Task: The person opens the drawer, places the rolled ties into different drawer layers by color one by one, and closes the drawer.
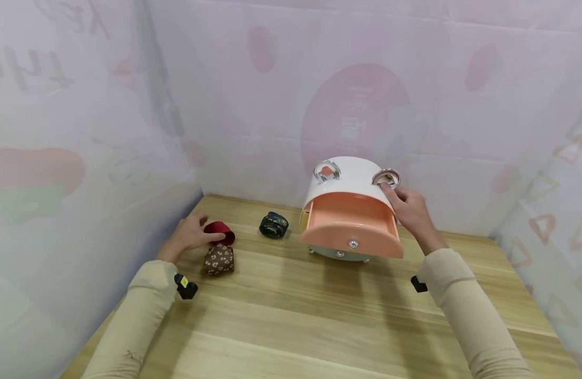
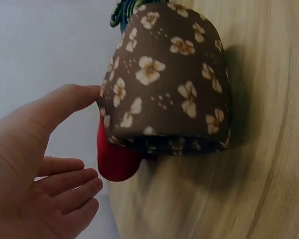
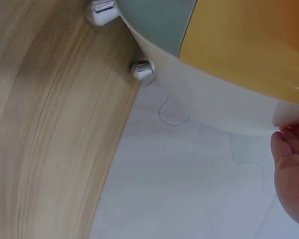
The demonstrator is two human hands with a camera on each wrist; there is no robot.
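A small white drawer cabinet (image 1: 349,176) stands at the back of the wooden table, its pink drawer (image 1: 349,226) pulled out. My right hand (image 1: 409,208) holds the cabinet's top right corner, fingers curled beside the right ring handle (image 1: 386,178); the right wrist view shows its fingertips (image 3: 289,137) on the white shell (image 3: 214,107). My left hand (image 1: 188,234) lies relaxed at the left, fingertips on a red roll of fabric (image 1: 221,230). In the left wrist view its thumb (image 2: 72,99) touches a brown flowered roll (image 2: 169,74), with the red roll (image 2: 117,159) behind.
A dark blue-green roll (image 1: 274,225) lies between the red roll and the cabinet. A second ring handle (image 1: 326,171) sits on the cabinet's top left. Pale pink printed sheets wall the table (image 1: 291,316) on the left, back and right. Bare wood reaches to the front edge.
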